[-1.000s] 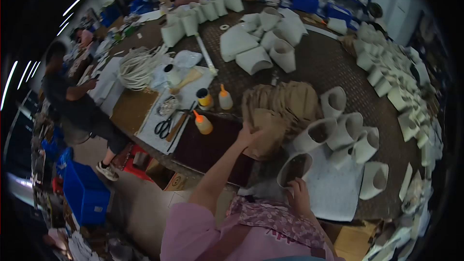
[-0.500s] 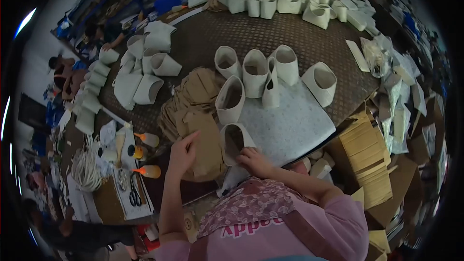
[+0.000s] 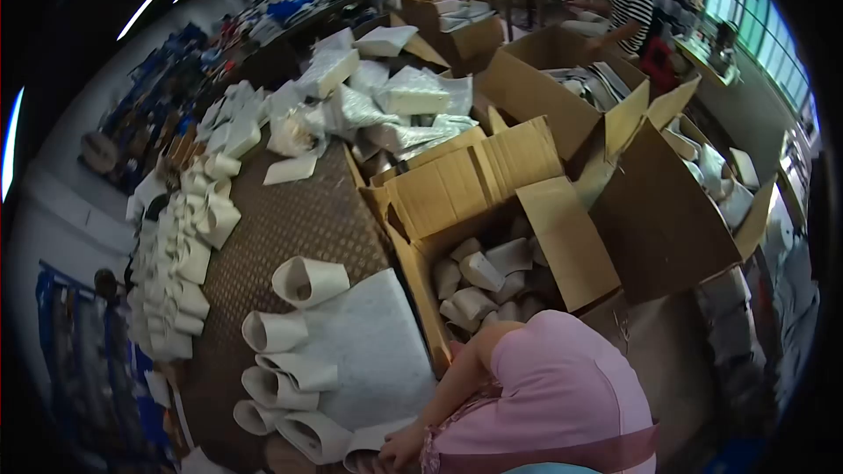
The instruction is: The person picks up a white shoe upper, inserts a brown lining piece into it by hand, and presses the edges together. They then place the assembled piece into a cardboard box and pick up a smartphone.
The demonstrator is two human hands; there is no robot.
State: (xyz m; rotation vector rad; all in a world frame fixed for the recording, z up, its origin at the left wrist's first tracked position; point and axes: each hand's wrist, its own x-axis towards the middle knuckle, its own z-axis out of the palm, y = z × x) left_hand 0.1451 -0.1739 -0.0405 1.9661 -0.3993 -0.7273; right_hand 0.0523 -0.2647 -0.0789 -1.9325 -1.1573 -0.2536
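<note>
At the bottom edge, my right hand has its fingers curled on the rim of an off-white, open-ended cup-shaped piece, which is partly cut off by the frame. My left hand is out of view. Beside the held piece, another off-white cup-shaped piece lies with its opening facing left. Several similar pieces, one of them an off-white piece farther up, stand in a loose group along the pale grey slab.
A brown patterned table carries a large cluster of off-white pieces on its left. Against its right edge, an open cardboard box holds several pale pieces. Bubble-wrapped bundles lie at the back. A person in a striped shirt is farther off.
The view has swung right, bringing the cardboard boxes into sight. My left hand and the brown paper stack have left the frame. My right hand stays at the cup-shaped piece.
</note>
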